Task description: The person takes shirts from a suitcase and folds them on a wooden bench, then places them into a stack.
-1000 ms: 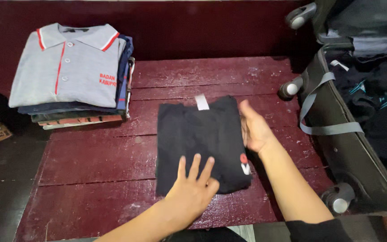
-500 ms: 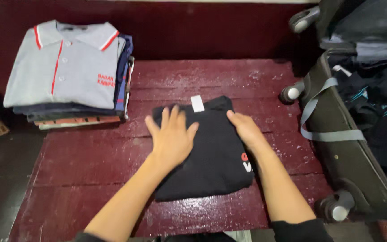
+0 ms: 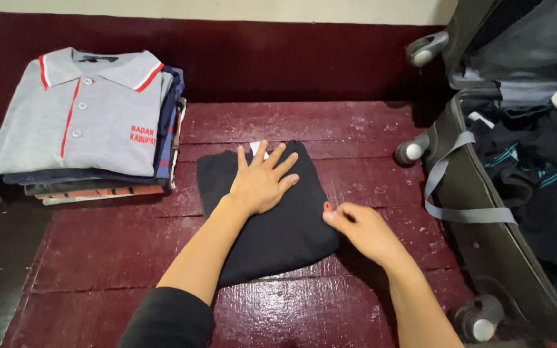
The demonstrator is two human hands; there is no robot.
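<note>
A folded black shirt (image 3: 278, 232) lies in the middle of the dark red wooden platform (image 3: 117, 258), with a white neck label showing at its far edge. My left hand (image 3: 262, 180) rests flat on the shirt's upper half, fingers spread. At the shirt's right edge, my right hand (image 3: 362, 229) pinches the fabric beside a small red mark.
A stack of folded clothes (image 3: 91, 122), topped by a grey polo shirt with red trim, stands at the back left. An open black suitcase (image 3: 517, 193) holding dark clothes and a grey strap lies along the right. A dark red wall runs behind.
My left hand moved from the shirt's near edge up to its far half. My right hand slid down the right edge toward me and now pinches the fabric.
</note>
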